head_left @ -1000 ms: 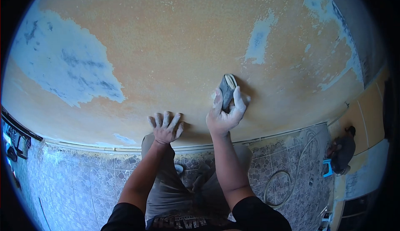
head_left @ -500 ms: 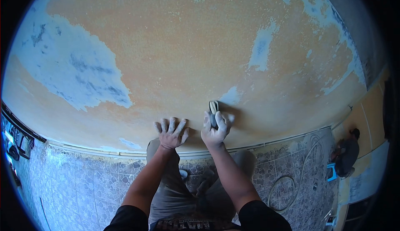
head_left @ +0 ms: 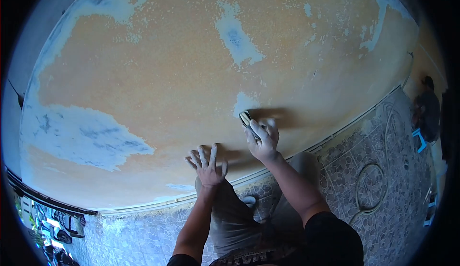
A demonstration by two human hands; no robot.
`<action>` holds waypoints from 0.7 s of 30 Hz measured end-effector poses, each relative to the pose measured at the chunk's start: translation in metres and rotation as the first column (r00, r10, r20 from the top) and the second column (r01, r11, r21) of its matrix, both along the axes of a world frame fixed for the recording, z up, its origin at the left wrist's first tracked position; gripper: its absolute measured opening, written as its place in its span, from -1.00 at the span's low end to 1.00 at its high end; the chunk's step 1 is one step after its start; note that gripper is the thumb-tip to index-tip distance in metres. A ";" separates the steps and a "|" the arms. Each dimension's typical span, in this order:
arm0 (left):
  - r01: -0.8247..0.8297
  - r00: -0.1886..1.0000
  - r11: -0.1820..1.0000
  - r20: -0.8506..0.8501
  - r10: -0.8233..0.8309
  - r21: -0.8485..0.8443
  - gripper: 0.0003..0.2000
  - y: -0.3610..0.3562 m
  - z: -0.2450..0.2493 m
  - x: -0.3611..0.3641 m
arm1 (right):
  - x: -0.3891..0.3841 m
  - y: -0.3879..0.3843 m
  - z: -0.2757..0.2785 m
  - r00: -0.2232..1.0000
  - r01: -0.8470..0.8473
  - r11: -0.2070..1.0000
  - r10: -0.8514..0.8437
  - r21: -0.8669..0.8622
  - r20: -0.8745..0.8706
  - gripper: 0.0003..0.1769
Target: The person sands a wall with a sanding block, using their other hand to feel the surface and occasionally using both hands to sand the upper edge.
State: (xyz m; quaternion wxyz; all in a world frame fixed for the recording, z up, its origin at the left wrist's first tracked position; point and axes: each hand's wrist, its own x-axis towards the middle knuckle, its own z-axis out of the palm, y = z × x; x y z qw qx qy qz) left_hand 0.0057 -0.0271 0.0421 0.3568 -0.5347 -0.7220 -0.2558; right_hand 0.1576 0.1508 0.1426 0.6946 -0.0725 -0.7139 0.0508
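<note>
Right hand [head_left: 263,139] higher, one pad [head_left: 246,118]

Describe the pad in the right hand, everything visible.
The pad is small, with a dark, thin outer layer wrapped or folded around a paler, layered-looking core; possibly sandpaper, though its grit can't be made out. It tilts up and left in the dusty right hand, fingers covering its lower part. Its exposed end appears against the wall, just below a pale patch.

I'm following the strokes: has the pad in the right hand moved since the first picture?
Yes, lower on the wall: the pad first covered the small pale patch; now it sits at that patch's lower edge.
</note>
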 end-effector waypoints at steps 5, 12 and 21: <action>-0.065 0.998 0.997 -0.001 0.065 -0.036 -0.11 -0.015 0.105 -0.011 | 0.021 0.008 0.008 0.955 -0.154 0.940 0.063 -0.305 -0.289 -0.39; -0.130 0.991 0.984 0.052 0.125 0.117 -0.02 0.008 0.225 -0.001 | 0.059 0.031 0.103 0.557 -0.618 0.674 0.014 -0.404 -0.830 -0.48; -0.124 0.983 0.975 -0.157 0.095 -0.187 0.08 0.058 0.196 0.048 | 0.052 0.016 0.057 0.650 -0.688 0.467 0.056 -0.555 -0.758 -0.49</action>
